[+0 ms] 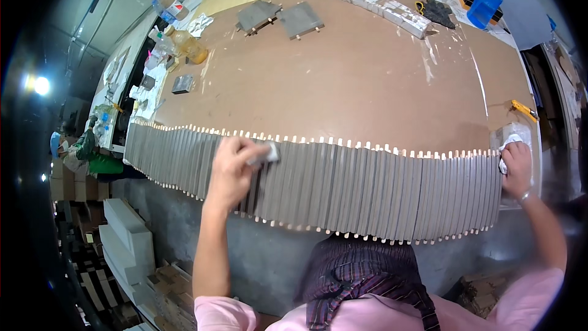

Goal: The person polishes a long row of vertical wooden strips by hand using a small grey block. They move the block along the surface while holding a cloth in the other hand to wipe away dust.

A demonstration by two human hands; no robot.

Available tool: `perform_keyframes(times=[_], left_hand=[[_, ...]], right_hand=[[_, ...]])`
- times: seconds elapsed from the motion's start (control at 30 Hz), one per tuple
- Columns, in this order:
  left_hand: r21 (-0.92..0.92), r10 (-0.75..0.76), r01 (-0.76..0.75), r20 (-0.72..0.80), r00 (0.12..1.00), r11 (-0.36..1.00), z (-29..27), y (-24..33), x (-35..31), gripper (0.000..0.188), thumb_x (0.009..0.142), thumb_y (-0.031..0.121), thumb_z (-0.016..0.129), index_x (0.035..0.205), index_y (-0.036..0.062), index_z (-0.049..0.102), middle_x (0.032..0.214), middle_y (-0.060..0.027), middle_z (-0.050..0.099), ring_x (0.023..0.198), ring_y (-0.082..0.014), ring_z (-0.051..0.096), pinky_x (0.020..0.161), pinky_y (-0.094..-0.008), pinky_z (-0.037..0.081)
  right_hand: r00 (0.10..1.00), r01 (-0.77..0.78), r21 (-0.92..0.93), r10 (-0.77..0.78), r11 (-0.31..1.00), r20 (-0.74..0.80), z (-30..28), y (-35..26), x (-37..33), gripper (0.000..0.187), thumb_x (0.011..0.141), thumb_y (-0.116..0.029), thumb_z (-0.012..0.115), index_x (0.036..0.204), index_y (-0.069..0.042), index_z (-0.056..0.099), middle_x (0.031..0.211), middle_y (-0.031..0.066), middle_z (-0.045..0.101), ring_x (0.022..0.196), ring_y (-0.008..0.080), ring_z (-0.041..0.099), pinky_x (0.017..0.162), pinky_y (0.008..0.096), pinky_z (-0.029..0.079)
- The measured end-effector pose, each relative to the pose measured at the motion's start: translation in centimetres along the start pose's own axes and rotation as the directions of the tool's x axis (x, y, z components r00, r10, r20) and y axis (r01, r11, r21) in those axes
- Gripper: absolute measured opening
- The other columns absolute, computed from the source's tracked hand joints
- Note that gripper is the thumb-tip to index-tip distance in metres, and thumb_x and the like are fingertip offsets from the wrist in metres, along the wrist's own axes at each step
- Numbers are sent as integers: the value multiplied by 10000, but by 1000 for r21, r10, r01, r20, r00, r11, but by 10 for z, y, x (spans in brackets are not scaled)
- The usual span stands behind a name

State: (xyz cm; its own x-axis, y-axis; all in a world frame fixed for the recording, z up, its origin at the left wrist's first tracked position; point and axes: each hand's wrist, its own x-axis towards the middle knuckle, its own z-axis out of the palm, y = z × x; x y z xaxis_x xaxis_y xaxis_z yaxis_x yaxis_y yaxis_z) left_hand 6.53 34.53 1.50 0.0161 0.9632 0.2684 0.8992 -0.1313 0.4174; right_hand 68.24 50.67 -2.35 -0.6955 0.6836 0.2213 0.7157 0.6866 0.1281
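Note:
A long row of thin grey slats (367,190), with pale wooden pegs along both its long edges, lies along the near edge of the brown table. Over its left part is my left hand (233,162), fingers closed on a small whitish wiping pad (269,152) against the slats. Motion smears this hand a little, so the pad's material is unclear. My right hand (518,160) is at the row's right end, closed around a crumpled white cloth (509,141). Just beyond it sits a block wrapped in clear plastic (520,130).
Two grey square panels with pegs (301,20) and a long paint-stained bar (355,0) lie farther back. A blue bottle (488,1), dark glove (438,12) and yellow cutter (524,110) are at right. Left are an amber bottle (191,48) and small dark block (182,84). Another person (92,153) is far left.

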Motion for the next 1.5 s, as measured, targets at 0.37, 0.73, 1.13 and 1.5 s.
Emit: perform_keyframes(times=[0.37, 0.73, 1.13, 1.5], left_hand=[[74, 2, 0, -25, 1000, 997, 13, 4, 18, 438, 693, -123, 698, 1056, 110, 774, 951, -99, 617, 925, -309, 580, 802, -398, 508], [21, -65, 62, 220, 973, 998, -32, 19, -22, 417, 638, -125, 704, 990, 84, 786, 945, -69, 612, 925, -280, 573, 809, -381, 504], [76, -50, 48, 24, 998, 996, -9, 2, -5, 421, 640, -123, 725, 1015, 66, 744, 978, -80, 639, 932, -279, 577, 762, -385, 493], [206, 129, -133, 32, 991, 970, -2, 86, -10, 348, 698, -73, 620, 989, 73, 743, 1042, -39, 698, 991, -252, 622, 927, -415, 420]], right_hand=[[999, -2, 8, 2, 1000, -34, -6, -2, 1, 227, 649, -98, 606, 852, -13, 553, 900, 151, 529, 893, 374, 524, 800, 459, 422], [1000, -13, -11, 12, 1000, -18, -3, 2, -6, 246, 656, -128, 619, 867, -14, 564, 927, 147, 549, 916, 369, 539, 824, 451, 431], [997, -11, 5, 11, 1000, -75, -3, -3, 0, 230, 607, -42, 593, 830, -19, 539, 890, 142, 525, 887, 356, 520, 817, 444, 425], [999, -9, -4, 9, 1000, -50, -4, 2, -5, 209, 626, -59, 617, 826, -33, 566, 880, 123, 543, 891, 340, 537, 823, 438, 434]])
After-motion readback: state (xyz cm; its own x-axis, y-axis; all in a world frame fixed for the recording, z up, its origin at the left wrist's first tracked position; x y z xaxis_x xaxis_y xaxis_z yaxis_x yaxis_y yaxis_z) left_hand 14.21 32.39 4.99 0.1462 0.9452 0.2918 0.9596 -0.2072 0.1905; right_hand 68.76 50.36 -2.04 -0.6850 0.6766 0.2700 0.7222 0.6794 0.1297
